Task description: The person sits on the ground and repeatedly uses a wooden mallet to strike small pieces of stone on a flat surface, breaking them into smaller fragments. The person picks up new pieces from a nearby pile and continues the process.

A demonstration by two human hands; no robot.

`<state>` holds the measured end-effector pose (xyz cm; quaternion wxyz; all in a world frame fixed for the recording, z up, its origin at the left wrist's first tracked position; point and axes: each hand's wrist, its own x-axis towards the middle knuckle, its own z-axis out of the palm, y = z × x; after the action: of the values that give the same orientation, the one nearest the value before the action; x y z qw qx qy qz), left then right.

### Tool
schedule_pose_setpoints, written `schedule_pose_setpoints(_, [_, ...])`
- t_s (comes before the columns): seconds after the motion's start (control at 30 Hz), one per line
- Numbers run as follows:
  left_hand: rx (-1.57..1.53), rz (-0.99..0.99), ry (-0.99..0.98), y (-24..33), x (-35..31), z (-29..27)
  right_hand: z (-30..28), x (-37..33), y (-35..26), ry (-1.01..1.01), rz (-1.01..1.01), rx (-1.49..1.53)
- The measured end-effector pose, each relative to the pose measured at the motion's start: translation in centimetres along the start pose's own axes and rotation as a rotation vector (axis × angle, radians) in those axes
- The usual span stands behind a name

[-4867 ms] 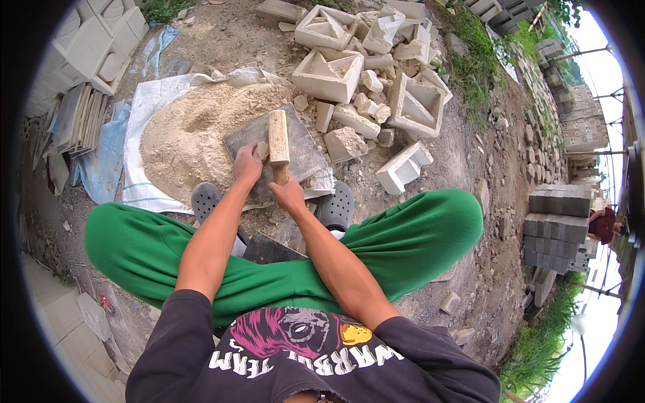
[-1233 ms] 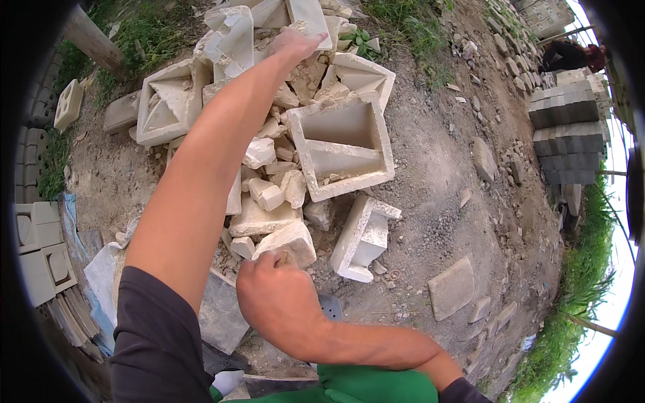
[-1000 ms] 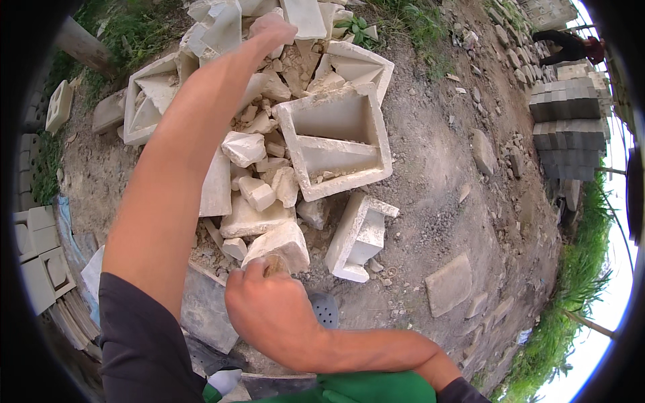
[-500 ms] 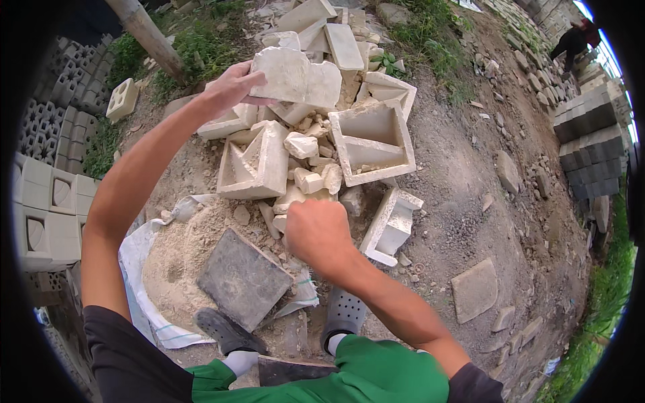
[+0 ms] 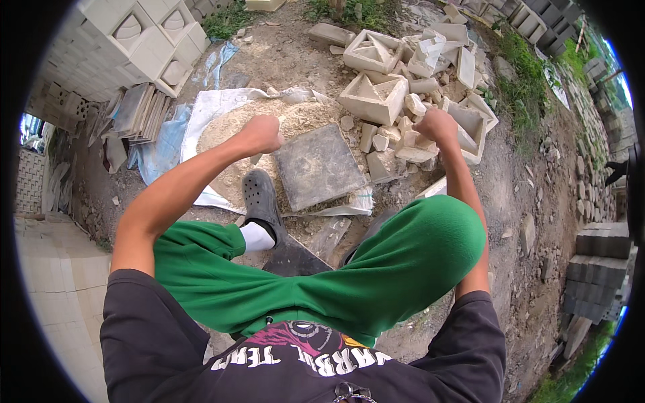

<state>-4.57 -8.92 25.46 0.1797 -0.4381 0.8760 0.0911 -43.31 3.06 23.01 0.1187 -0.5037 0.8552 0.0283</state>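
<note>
My left hand (image 5: 262, 136) is closed in a fist above the pale sand (image 5: 222, 131), near the dark square slab (image 5: 319, 168). A small greyish edge shows beneath it, but I cannot make out what it holds. My right hand (image 5: 438, 126) is also closed, over the broken pale rubble (image 5: 415, 144), and its fingers hide whatever may be in them. Beside it lies a cast block with a hollow face (image 5: 467, 131). Between my hands, at the far side, sits another cast block with a ridged hollow (image 5: 373, 97).
The sand lies on a white woven sheet (image 5: 213, 101). Stacked pale blocks (image 5: 144, 40) and leaning boards (image 5: 142, 114) stand at the left. Grey blocks (image 5: 594, 275) are stacked at the right. My shod foot (image 5: 261, 198) rests beside the slab.
My left hand has let go of the broken pale slab and come back over the sand. My right hand stays closed, now farther right by the rubble. The view has turned and shifted.
</note>
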Motion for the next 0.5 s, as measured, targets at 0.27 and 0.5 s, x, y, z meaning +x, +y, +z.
schedule_pose_setpoints(0.27, [-0.033, -0.254, 0.050, 6.3, 4.9, 17.2, 0.6, -2.4, -0.9, 0.049, -0.044, -0.030])
schedule_pose_setpoints(0.5, [-0.404, -0.029, 0.037, 8.1, 1.6, 16.7, 2.2, -3.3, 2.1, -0.055, -0.158, -0.103])
